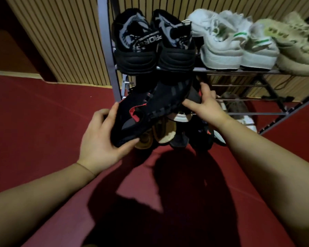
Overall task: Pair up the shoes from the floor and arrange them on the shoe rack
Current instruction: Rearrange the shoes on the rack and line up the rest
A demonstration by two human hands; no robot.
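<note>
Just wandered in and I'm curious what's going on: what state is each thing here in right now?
Black shoe with red trim: held up before the shoe rack.
Left hand: grips its near end.
Right hand: grips its far end.
Black pair: side by side on top shelf.
White pair: top shelf, beside them.
Cream pair: top shelf, far right.
Floor shoes: loose heap, unracked.
</note>
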